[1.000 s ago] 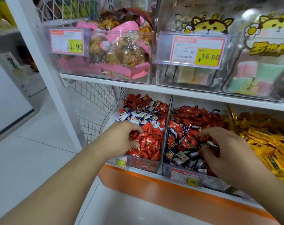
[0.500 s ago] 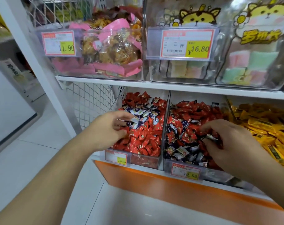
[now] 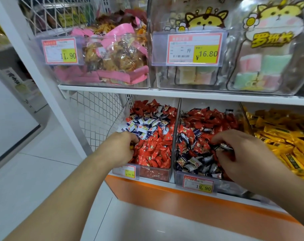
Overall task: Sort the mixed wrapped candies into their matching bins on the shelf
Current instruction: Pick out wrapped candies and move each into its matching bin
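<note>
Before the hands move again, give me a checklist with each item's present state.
1. Right hand has a candy to move: ok, its fingers pinch a dark blue and silver candy over the middle bin.
2. Left hand grip: cannot tell what it holds; the fingers are curled at the left bin, with only a bit of yellow showing.
3. Left bin sorted: not ok, blue and white candies lie among the red candies.
4. Middle bin sorted: not ok, red and dark blue wrappers are mixed.
5. Yellow bin sorted: ok as far as visible.
</note>
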The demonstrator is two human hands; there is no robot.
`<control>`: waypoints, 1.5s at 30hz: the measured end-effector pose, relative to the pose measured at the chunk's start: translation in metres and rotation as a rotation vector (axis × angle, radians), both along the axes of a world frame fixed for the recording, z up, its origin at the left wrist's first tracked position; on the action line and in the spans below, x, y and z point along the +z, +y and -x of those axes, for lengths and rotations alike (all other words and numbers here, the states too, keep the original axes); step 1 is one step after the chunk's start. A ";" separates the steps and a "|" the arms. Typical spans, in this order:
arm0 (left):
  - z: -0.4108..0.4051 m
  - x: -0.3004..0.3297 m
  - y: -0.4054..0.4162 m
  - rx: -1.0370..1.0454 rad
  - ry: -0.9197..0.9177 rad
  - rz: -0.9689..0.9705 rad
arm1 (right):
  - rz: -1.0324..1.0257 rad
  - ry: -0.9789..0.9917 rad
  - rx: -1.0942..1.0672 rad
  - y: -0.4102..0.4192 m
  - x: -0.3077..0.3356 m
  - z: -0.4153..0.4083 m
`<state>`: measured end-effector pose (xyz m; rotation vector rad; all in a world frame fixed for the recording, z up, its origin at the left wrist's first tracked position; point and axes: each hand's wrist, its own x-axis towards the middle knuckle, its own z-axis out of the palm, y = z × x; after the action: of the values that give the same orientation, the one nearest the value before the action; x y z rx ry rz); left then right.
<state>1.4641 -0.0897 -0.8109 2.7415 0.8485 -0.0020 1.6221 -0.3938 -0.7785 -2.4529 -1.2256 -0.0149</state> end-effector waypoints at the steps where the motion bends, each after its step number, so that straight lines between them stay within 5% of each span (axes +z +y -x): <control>1: 0.000 0.000 0.000 -0.001 0.004 0.021 | -0.004 0.004 0.002 0.001 0.000 0.000; 7: 0.001 0.005 0.003 0.032 -0.061 0.094 | -0.018 0.025 0.005 0.002 -0.001 0.002; 14: 0.009 0.037 -0.013 0.137 -0.403 0.245 | -0.013 0.017 0.008 0.002 0.001 0.004; 21: -0.008 0.070 -0.095 0.116 -0.721 0.871 | -0.111 0.050 0.041 0.003 0.010 0.016; 26: -0.032 0.063 -0.145 0.053 -0.743 1.021 | -0.271 0.183 0.045 -0.002 0.021 0.025; 33: -0.048 0.056 -0.170 -0.031 -0.681 0.944 | -0.248 -0.042 -0.092 -0.033 0.029 0.008; 40: -0.039 0.053 -0.132 -0.113 -0.580 0.535 | 0.046 -0.227 -0.638 -0.071 0.040 -0.045; 45: -0.016 0.052 -0.062 -0.045 -0.448 0.326 | -0.063 -0.035 -0.351 -0.045 0.042 -0.019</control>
<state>1.4797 -0.1515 -0.7585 2.3214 0.5979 0.4114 1.6407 -0.4391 -0.7367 -2.5885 -0.7803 -0.1917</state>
